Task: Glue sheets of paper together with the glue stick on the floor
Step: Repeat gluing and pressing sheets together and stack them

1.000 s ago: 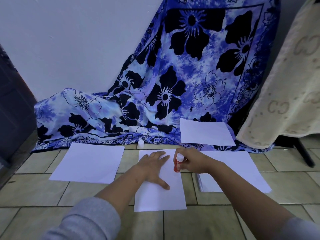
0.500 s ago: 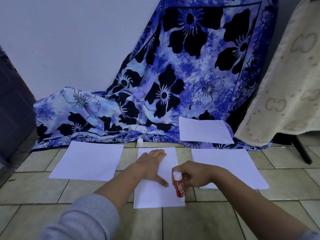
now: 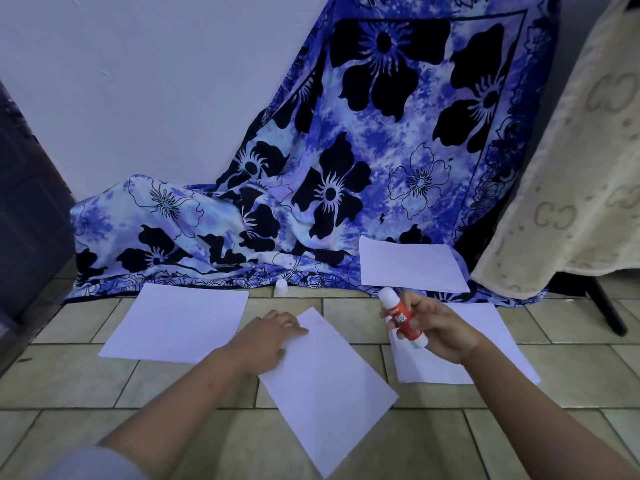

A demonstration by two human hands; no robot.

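Glue stick (image 3: 401, 318): red body, white ends, tilted with its upper end toward 11 o'clock; held off the floor, at 2 o'clock from the centre sheet.
Right hand (image 3: 438, 329): fingers and thumb curled round the stick.
Centre sheet (image 3: 332, 386): white, lying skewed on the tiled floor (image 3: 104, 386).
Left hand (image 3: 266, 339): fingers nearly straight, resting on that sheet's edge at 10 o'clock, holding nothing.
Left sheet (image 3: 180, 323): at 10 o'clock.
Right sheets (image 3: 491, 327): at 3 o'clock, under the right hand.
Far sheet (image 3: 410, 268): at 1 o'clock, on the floral cloth (image 3: 381, 168).
White cap (image 3: 281, 287): at 12 o'clock, at the cloth's hem.
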